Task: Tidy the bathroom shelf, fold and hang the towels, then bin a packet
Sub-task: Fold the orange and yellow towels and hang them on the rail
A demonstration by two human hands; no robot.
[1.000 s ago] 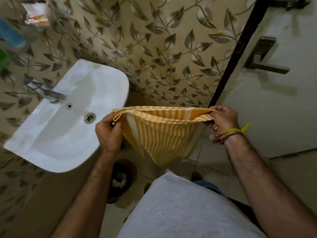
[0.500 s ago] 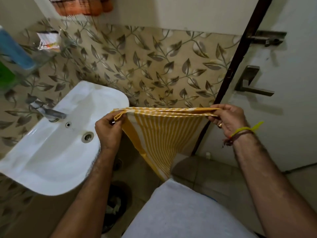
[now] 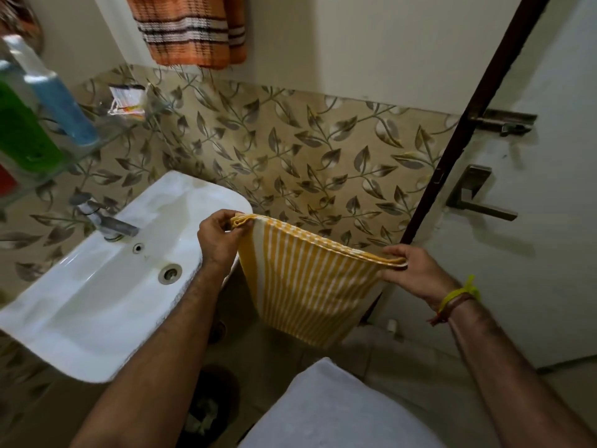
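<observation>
A folded yellow-and-white striped towel (image 3: 307,286) hangs between my hands in front of me. My left hand (image 3: 218,239) pinches its top left corner beside the basin. My right hand (image 3: 412,274) pinches the top right corner, lower than the left one. An orange checked towel (image 3: 190,30) hangs on the wall above. A glass shelf (image 3: 106,137) at the upper left carries a blue bottle (image 3: 55,95), a green bottle (image 3: 19,130) and a small white packet (image 3: 127,100).
A white basin (image 3: 80,305) with a metal tap (image 3: 106,221) fills the left side. A dark bin (image 3: 210,405) with crumpled waste stands on the floor under my arms. At the right is a white door (image 3: 549,253) with a lever handle (image 3: 478,198) and a bolt (image 3: 504,122).
The view has tilted up, bringing the orange towel and more of the shelf into sight. My hands have drawn closer together, and the towel's top edge now slopes down to the right.
</observation>
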